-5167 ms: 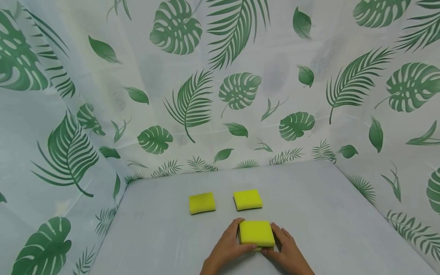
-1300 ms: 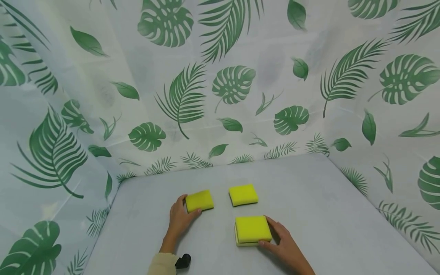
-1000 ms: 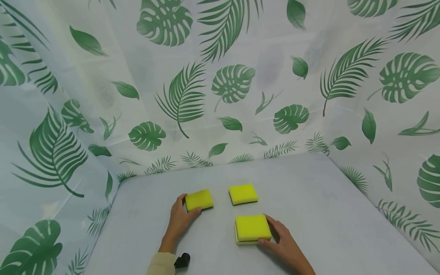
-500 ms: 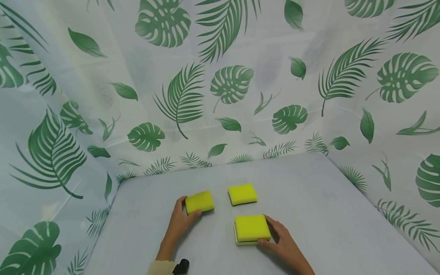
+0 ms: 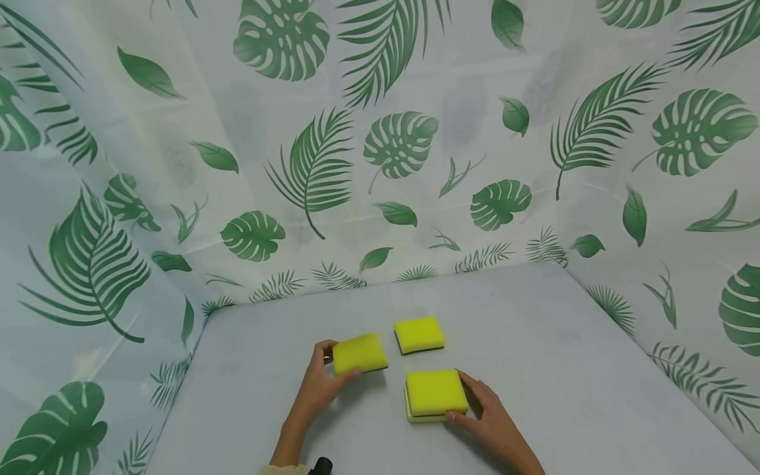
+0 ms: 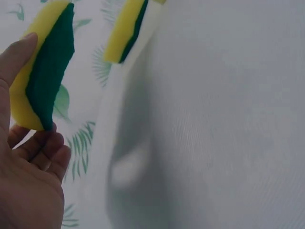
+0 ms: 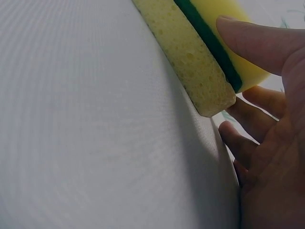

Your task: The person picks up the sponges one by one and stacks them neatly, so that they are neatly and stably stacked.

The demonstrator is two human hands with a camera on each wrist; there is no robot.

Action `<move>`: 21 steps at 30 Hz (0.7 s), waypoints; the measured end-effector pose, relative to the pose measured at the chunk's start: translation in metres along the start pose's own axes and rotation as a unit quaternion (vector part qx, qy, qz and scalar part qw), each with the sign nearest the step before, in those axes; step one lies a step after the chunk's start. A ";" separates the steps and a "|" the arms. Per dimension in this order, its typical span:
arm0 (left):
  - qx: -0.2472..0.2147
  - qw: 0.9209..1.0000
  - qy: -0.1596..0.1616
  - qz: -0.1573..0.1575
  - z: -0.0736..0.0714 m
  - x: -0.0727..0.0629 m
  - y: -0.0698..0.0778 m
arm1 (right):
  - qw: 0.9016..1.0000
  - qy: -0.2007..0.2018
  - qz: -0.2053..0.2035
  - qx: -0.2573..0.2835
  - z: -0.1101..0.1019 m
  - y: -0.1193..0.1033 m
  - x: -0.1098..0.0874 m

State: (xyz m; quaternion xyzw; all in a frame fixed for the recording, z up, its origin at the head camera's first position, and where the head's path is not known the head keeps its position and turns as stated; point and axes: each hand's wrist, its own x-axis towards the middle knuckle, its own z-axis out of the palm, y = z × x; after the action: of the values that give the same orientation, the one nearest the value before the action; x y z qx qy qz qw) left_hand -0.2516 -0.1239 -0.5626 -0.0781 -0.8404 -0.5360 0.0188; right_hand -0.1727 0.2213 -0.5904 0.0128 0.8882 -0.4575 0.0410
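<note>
Plainly, the stack (image 5: pixel 436 392) of two sponges sits on the pale table (image 5: pixel 534 343), and everything else lies around it. Its lower sponge (image 7: pixel 190 57) is pale yellow and full of pores; its upper sponge (image 7: pixel 240 52) is brighter yellow, with a green layer facing down onto the lower one. The two are slightly out of line, so the lower shows along the stack's left and near edges. At the stack's right side, the right hand (image 5: pixel 495 422) is partly closed, thumb on the near edge and fingers round toward the far one, holding it there. To the left of the stack and a little beyond it, the left hand (image 5: pixel 320 386) pinches the raised sponge (image 5: pixel 359 353) between thumb and fingers, clear of the table and tilted, its green layer underneath. Behind the stack, the back sponge (image 5: pixel 419 335) lies flat, yellow face up, touched by neither hand. A cream sleeve (image 5: pixel 284 470) and a small black object (image 5: pixel 322 466) show nearer the viewer than the stack, to its left. Far behind it hangs a white leaf-printed sheet (image 5: pixel 350 264).
</note>
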 end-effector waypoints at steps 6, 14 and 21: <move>-0.017 0.999 -0.031 -0.003 0.014 -0.006 0.017 | 1.000 0.004 -0.005 -0.003 0.000 0.000 -0.002; -0.030 0.997 -0.065 -0.001 0.049 -0.010 0.033 | 1.000 0.006 -0.016 0.005 -0.002 0.000 -0.003; -0.029 0.995 -0.090 0.022 0.077 -0.015 0.042 | 0.999 0.015 -0.043 0.010 -0.003 0.003 -0.004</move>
State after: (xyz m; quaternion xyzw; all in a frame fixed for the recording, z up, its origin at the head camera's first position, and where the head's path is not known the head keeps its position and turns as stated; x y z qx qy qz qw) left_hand -0.2260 -0.0385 -0.5596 -0.1450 -0.8208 -0.5504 -0.0473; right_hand -0.1684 0.2251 -0.5908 -0.0181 0.8839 -0.4672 0.0080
